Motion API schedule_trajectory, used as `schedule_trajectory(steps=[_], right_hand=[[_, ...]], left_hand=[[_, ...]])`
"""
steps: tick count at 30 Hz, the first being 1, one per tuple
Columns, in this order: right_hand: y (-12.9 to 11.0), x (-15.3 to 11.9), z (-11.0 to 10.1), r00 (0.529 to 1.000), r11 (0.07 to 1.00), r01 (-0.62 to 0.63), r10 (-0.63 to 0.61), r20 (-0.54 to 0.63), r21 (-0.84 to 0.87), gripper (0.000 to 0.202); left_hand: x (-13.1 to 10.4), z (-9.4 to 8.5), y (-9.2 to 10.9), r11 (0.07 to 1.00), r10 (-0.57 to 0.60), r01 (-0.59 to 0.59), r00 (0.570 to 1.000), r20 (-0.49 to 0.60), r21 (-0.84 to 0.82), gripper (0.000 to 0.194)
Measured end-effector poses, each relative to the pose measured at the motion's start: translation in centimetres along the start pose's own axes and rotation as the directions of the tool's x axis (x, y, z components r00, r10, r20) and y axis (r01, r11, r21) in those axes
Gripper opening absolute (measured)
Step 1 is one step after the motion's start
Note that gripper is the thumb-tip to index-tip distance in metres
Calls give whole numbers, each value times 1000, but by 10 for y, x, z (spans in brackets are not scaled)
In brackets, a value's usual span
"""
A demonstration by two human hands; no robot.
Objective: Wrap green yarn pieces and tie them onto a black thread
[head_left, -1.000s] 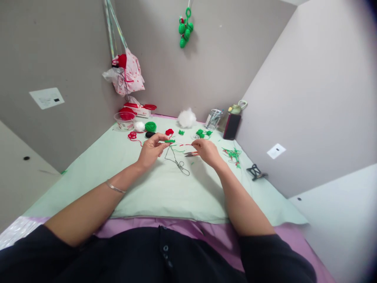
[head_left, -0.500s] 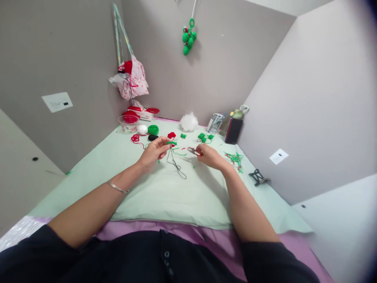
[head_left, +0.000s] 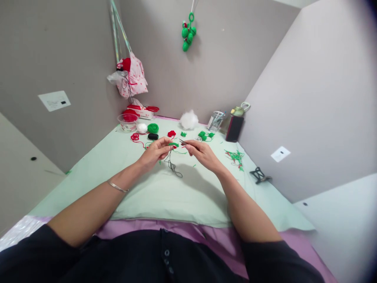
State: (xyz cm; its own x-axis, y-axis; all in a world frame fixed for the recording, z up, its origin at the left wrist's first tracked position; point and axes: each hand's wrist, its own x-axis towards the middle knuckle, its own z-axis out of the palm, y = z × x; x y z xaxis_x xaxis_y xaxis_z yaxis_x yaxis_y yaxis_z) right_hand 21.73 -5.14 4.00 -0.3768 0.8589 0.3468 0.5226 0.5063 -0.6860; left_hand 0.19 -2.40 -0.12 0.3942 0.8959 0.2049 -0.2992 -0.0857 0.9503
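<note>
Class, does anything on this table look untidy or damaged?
A tangle of green and red yarn scraps lies loose on the mint cloth, right of the right hand, looking untidy. Nothing appears damaged.

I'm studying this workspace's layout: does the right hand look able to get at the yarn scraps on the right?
Probably yes: nothing visible stands between the right hand and the yarn scraps, though it holds scissors.

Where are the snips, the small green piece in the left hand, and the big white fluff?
Snips (head_left: 182, 142): head view, on the dark blades.
Small green piece (head_left: 174, 144): head view, on the green part beyond the fingertips (head_left: 169, 140).
Big white fluff (head_left: 189, 120): head view, middle of the clump.
</note>
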Motion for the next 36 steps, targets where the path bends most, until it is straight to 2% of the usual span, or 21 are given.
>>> schedule_trajectory(steps=[6,15,36], right_hand=[[-5,-3,-1,995,1000,15,-13,98,-13,38],[-4,-4,-2,996,995,7,2,86,-102,39],[-6,-6,0,995,997,20,-13,101,-69,40]], left_hand=[[-2,2,4,1000,-9,9,999,41,14,26],[-2,-2,3,999,-51,50,994,97,16,21],[-2,-3,4,995,-100,103,986,135,-17,23]])
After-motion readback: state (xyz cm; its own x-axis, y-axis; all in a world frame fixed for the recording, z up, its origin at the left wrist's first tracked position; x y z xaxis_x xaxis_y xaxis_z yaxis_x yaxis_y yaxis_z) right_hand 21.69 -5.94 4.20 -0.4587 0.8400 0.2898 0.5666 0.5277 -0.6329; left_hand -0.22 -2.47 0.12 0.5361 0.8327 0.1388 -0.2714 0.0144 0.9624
